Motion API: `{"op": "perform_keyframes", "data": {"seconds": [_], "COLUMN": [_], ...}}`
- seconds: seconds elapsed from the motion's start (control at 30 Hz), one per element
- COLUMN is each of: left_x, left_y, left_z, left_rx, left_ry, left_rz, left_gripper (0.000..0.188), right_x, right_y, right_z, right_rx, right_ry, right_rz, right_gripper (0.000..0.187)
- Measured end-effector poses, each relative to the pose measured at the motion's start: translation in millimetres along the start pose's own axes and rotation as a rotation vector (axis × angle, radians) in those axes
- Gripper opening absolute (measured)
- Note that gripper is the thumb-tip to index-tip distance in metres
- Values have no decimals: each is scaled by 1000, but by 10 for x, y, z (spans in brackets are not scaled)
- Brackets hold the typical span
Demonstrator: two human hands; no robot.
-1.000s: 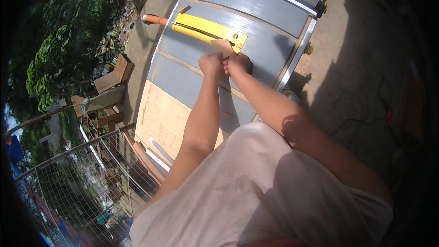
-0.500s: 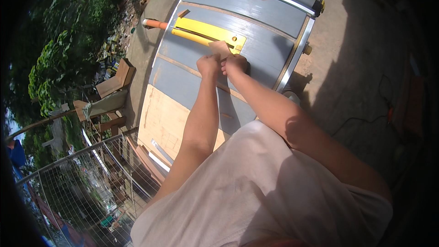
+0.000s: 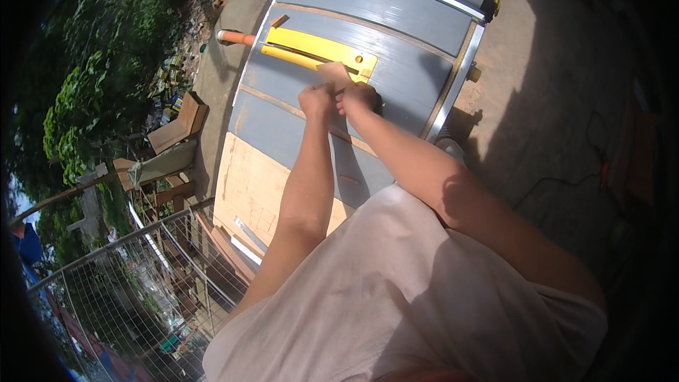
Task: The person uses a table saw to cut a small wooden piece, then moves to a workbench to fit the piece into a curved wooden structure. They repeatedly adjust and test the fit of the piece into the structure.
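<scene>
Both hands meet over a grey table saw (image 3: 396, 49), near the close end of its yellow throat plate (image 3: 311, 44). A small flat piece of wood (image 3: 332, 72) sticks out ahead of the fingers, its tip over the plate's near edge. My left hand (image 3: 317, 101) is closed on the wood's left side. My right hand (image 3: 356, 98) is curled closed on its right side, close beside the left. The fingertips and the wood's lower end are partly hidden. A short brown wood offcut (image 3: 279, 21) lies by the plate's far left end.
An orange pipe (image 3: 236, 37) juts from the saw's left edge. A pale plywood board (image 3: 247, 180) covers the near left, with metal strips (image 3: 249, 232) on it. Wooden frames (image 3: 180, 124) and a wire fence (image 3: 141, 276) stand left. A dark cable (image 3: 559, 181) lies on the floor at right.
The view has shifted slightly, with the saw and hands a little further left in the picture. Both hands keep the same grip on the piece of wood.
</scene>
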State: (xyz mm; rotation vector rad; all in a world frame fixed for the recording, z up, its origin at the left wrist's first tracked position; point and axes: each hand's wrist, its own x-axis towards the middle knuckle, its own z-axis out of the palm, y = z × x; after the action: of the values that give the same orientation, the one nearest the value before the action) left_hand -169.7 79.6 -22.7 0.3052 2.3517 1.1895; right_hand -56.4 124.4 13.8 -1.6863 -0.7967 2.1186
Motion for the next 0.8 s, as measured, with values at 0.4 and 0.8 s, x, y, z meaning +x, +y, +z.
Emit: {"op": "perform_keyframes", "data": {"seconds": [0.4,0.8], "left_x": [14,39], "left_y": [53,47], "left_z": [-13,-30], "left_rx": [-75,-83], "left_ry": [-20,-1], "left_rz": [-19,-5], "left_gripper": [23,26], "right_x": [61,62], "right_y": [5,12], "right_z": [84,160], "right_rx": [4,46], "right_ry": [18,42], "right_rz": [10,9], "right_gripper": [27,26]}}
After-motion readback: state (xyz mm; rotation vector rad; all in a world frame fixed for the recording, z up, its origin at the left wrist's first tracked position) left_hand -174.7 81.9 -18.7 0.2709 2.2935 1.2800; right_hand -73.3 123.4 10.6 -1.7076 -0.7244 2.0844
